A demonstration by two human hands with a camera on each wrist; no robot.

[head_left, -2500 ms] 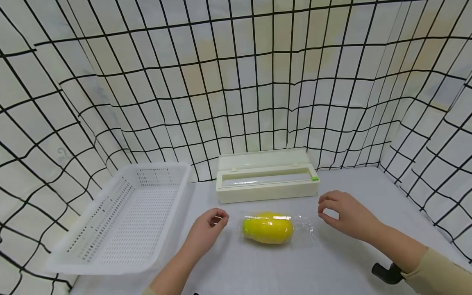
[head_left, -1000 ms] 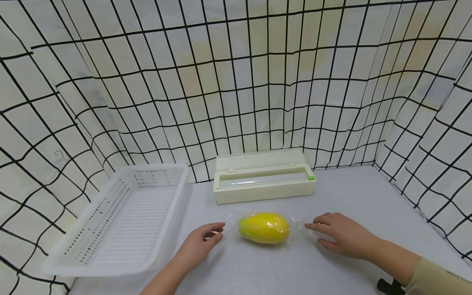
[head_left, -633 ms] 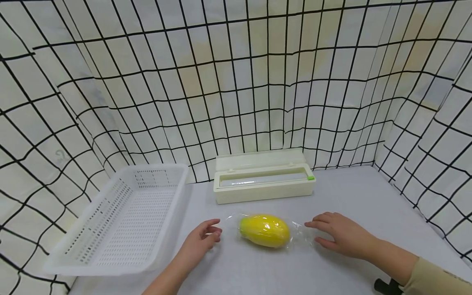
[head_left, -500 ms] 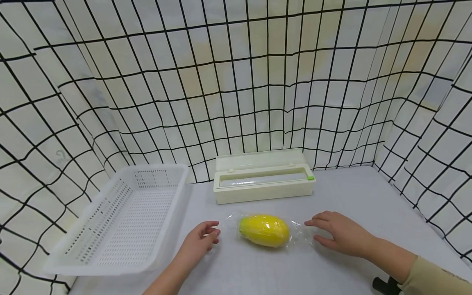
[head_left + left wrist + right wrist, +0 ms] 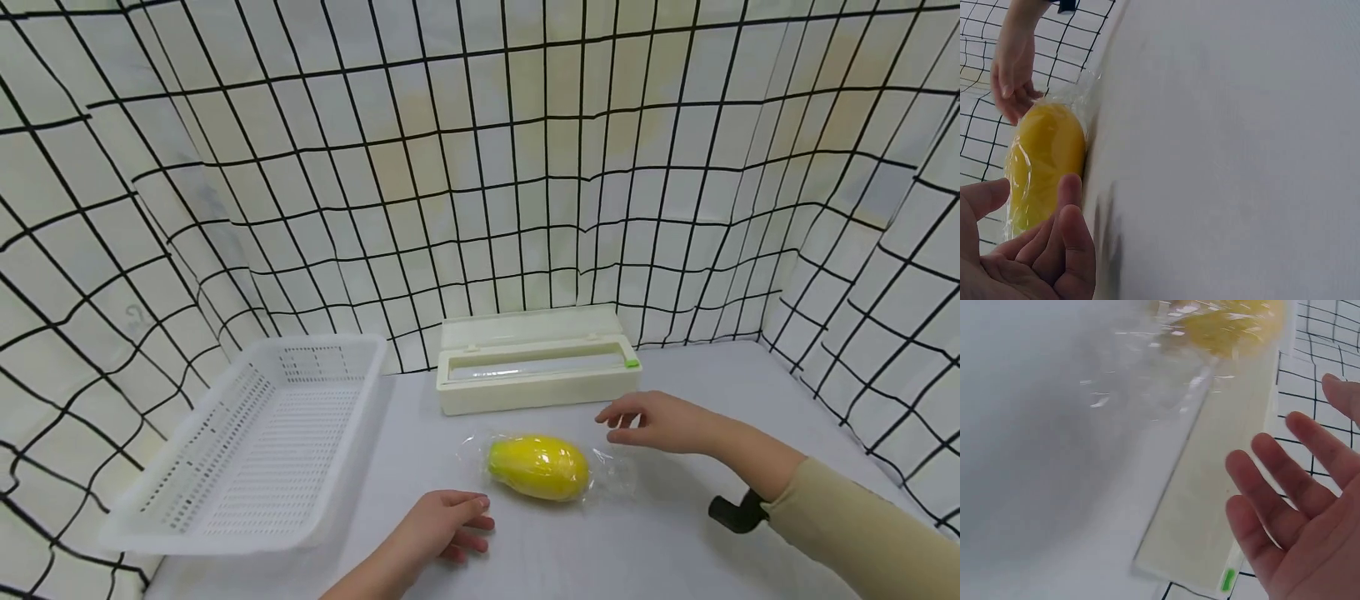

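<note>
Yellow fruit point(image 5: 537, 467), oval, wrapped in clear film point(image 5: 611, 471) with loose crinkled tails at both ends; lying on its side on the grey bench point(image 5: 675, 550), just in front of the cream film dispenser box point(image 5: 537, 372). Judged fairly light, firm-bodied, smooth and slippery under the film; tails thin and likely to tear or slip off if pulled, so best taken round the thick middle of the body, not by the ends. Left hand point(image 5: 446, 529) flat on the bench in front of the fruit and toward its left end, fingers point(image 5: 1069, 234) loosely extended, holding nothing, near but apart from the wrap. Right hand point(image 5: 660, 421) hovering over the right tail of film, fingers point(image 5: 1285, 494) spread and straight, gripping nothing. White perforated basket point(image 5: 255, 442) left of the fruit, well apart. Black-gridded white sheeting point(image 5: 480, 167) behind the dispenser box and at both sides.
</note>
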